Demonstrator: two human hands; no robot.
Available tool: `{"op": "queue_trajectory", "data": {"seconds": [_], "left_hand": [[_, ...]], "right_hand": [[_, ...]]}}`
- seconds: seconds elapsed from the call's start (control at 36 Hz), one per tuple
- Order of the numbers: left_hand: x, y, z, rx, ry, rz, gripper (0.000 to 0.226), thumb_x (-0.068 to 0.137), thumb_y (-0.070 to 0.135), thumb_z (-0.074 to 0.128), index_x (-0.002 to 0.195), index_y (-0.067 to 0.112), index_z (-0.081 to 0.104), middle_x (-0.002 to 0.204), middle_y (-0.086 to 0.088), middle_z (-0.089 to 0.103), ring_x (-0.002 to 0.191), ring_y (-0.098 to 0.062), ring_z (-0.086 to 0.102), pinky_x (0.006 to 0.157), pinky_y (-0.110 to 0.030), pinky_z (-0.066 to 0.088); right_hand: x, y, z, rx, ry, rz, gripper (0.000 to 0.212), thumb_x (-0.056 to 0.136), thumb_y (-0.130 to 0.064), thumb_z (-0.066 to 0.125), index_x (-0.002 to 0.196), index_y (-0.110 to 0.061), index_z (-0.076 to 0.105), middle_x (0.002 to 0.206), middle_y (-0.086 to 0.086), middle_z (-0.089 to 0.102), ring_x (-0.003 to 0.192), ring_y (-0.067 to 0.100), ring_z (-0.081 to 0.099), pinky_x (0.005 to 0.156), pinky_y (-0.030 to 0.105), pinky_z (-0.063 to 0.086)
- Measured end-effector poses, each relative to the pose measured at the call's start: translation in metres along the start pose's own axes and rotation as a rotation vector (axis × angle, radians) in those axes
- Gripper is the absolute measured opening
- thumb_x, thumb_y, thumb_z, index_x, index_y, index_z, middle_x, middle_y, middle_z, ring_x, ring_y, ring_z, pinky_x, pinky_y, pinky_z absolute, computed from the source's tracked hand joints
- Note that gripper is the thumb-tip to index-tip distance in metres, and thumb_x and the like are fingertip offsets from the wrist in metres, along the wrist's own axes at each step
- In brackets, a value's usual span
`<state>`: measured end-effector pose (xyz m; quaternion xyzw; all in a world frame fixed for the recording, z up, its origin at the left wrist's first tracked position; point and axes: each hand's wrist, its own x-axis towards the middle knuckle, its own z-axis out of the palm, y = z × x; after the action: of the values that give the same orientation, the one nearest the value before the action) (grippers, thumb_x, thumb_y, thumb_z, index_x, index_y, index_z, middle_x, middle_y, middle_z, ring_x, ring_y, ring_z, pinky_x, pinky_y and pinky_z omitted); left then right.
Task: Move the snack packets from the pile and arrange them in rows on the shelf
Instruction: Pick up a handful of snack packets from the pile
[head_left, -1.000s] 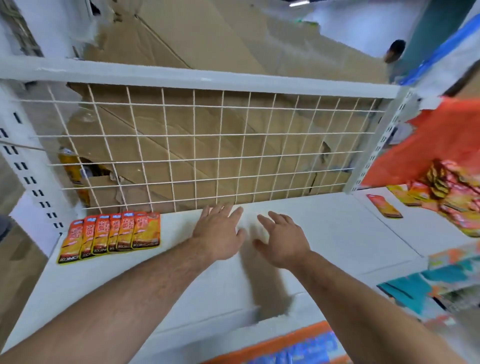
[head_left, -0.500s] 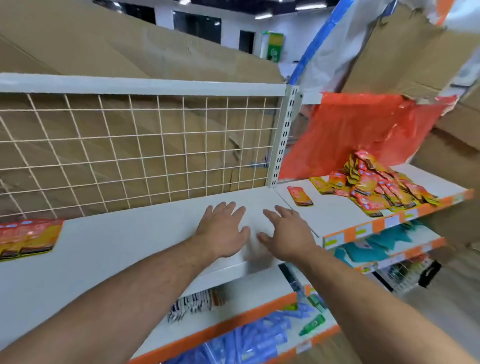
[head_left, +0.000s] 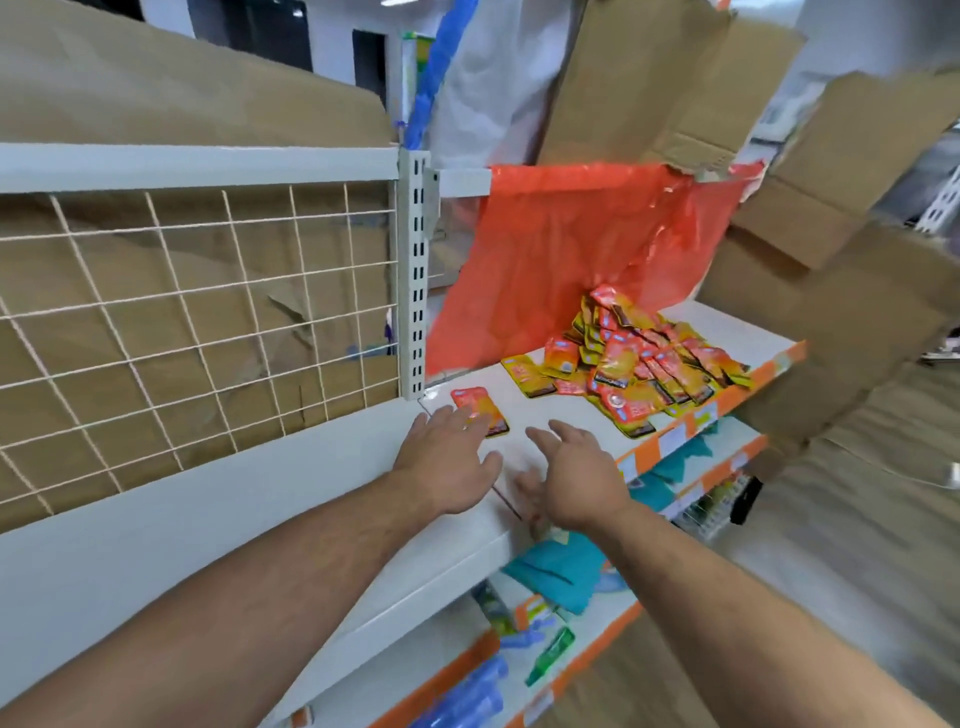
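A pile of orange and yellow snack packets (head_left: 644, 358) lies on the right part of the white shelf (head_left: 234, 519), in front of a red plastic bag (head_left: 571, 244). A single orange packet (head_left: 480, 410) lies apart, near the upright post. My left hand (head_left: 447, 457) is open, palm down, its fingertips at that single packet's near edge. My right hand (head_left: 571, 473) is open too, fingers spread over the shelf's front edge, holding nothing. The earlier row of packets at the left is out of view.
A white wire grid (head_left: 182, 322) backs the left shelf, with cardboard behind it. A slotted metal post (head_left: 414, 270) divides the two shelf sections. Lower shelves hold teal packs (head_left: 561, 571) and blue items (head_left: 467, 696). Cardboard boxes (head_left: 831, 260) stand at the right.
The view has swung right, so the pile has come closer and the left row has left the frame. Both open hands have moved right along the shelf toward the single packet.
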<state>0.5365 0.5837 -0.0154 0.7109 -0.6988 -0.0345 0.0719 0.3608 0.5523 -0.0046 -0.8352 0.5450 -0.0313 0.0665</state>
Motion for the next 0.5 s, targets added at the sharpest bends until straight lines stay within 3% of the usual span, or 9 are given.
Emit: {"op": "queue_trajectory", "data": {"seconds": [0.36,0.5], "left_hand": [[0.139,0.049,0.027,-0.031,-0.026,0.146,0.063,0.097,0.053,0.035,0.154,0.028,0.028,0.16,-0.002,0.029,0.146,-0.025,0.024,0.12,-0.046,0.018],[0.178,0.07,0.036,-0.014,-0.015,0.176,0.059,0.097,0.051,0.037,0.15,0.023,0.035,0.154,-0.003,0.037,0.141,-0.026,0.031,0.115,-0.043,0.025]], "right_hand": [[0.087,0.091,-0.007,0.037,-0.026,0.183,0.068,0.093,-0.054,0.054,0.152,-0.027,0.036,0.159,0.005,0.032,0.144,0.027,0.03,0.113,0.04,0.036],[0.105,0.123,-0.007,0.06,-0.005,0.231,0.053,0.093,-0.05,0.053,0.138,-0.022,0.05,0.131,0.007,0.053,0.126,0.028,0.047,0.096,0.04,0.048]]}}
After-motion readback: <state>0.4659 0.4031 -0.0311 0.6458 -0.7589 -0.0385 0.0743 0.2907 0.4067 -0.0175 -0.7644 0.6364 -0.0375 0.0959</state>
